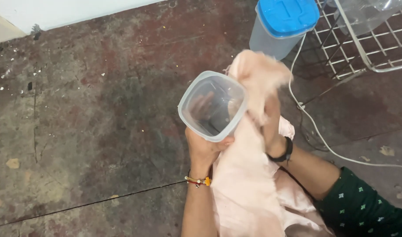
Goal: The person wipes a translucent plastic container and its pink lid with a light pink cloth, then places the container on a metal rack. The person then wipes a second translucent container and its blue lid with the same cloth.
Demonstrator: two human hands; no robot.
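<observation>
Worn, stained concrete floor (pixel 78 131) fills the head view, its dark red coat scuffed and cracked, with a pale wall edge at eleven o'clock. At centre, a person's left hand (pixel 204 148), a beaded bracelet (pixel 198 180) at the wrist, is closed around the base of a clear plastic container (pixel 213 105), lidless and tipped so its open mouth faces the camera. At three o'clock of it, the right hand (pixel 270 118), a black band (pixel 283 153) on its wrist, grasps a pale pink cloth (pixel 249 184) bunched against the container's side and trailing down toward six o'clock. A second container with a blue lid (pixel 288 16) stands at one o'clock, beside a wire rack (pixel 376 48) at two o'clock; a white cord (pixel 323 140) runs across the floor. The container looks light, stiff and smooth, likely slippery if wet, best held at base or rim; the cloth is soft and limp.
</observation>
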